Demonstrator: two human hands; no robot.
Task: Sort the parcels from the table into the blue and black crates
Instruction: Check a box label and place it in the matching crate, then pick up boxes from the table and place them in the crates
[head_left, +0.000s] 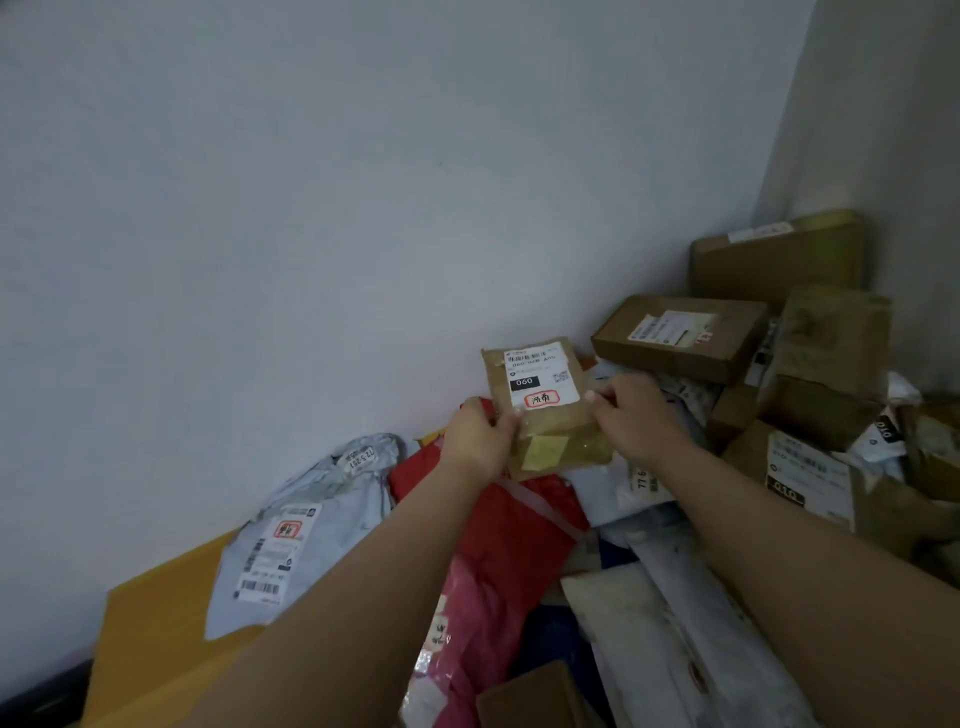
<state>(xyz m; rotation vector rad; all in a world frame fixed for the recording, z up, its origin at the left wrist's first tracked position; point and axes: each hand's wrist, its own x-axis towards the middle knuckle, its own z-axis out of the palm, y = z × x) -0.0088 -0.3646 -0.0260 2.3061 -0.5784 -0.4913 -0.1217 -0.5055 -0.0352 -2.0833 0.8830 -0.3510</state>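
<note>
Held up over the heap: small taped parcel (545, 405), left hand (475, 436) on its left edge, right hand (636, 415) on its right; below left, mailer bag (296, 535) flat on the table (156, 623); behind right, cardboard boxes (680, 335) stacked in the corner against the wall (311, 208).

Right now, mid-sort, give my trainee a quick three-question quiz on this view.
1. True or false: both hands hold the small brown parcel.
2. Which number stands on that parcel's black label? A) 010 B) 060 C) 251
3. Fill in: the mailer directly under the held parcel is ____ in colour.

Key
1. True: the left hand grips its left edge, the right hand its right edge.
2. B.
3. Red: the red mailer lies beside a grey mailer.
</note>
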